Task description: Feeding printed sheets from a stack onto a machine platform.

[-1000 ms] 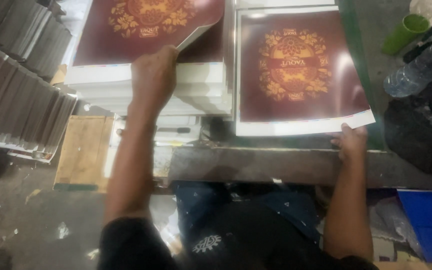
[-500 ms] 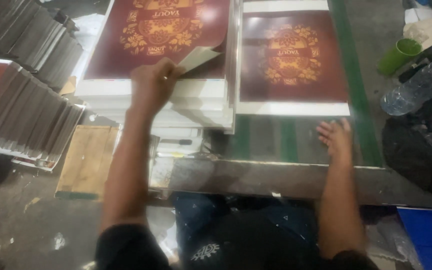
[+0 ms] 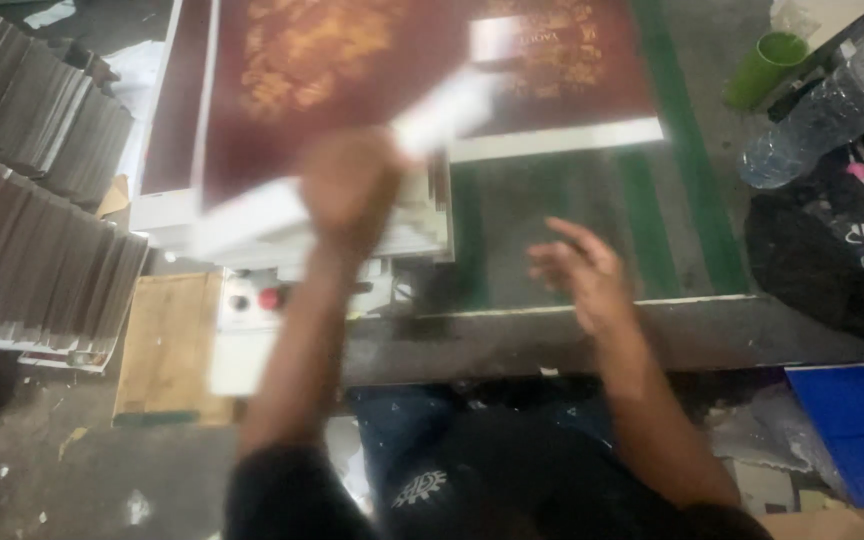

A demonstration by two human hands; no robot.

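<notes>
Green-striped metal worktable (image 3: pixel 692 230): left hand (image 3: pixel 352 185), blurred, apparently pinches the maroon gold-printed paper sheet (image 3: pixel 332 90) above it; right hand (image 3: pixel 577 270) open, empty. Sheet not yet laid.

Left hand (image 3: pixel 352 190) gripping maroon printed sheet (image 3: pixel 322 90)
</notes>
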